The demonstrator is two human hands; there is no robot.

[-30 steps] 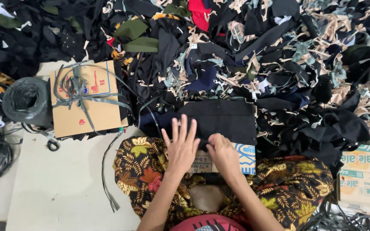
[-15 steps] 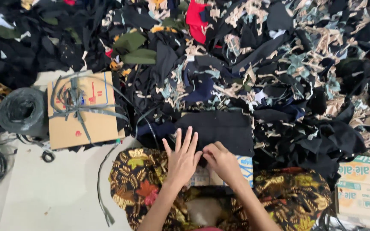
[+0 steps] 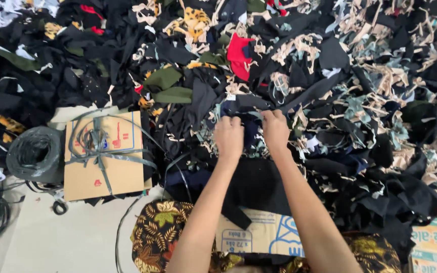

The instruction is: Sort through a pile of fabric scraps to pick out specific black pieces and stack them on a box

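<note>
Both hands, left hand and right hand, have left the black stack, fingers clamped on scraps.

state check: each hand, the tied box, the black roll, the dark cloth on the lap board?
Left hand: fingers curled, gripping scraps in the heap.
Right hand: fingers curled, gripping scraps beside the left.
Brown cardboard box: closed, tied crosswise with grey strap.
Black plastic strap roll: wound, lying on its side.
Dark folded cloth: flat on the cardboard sheet.
</note>
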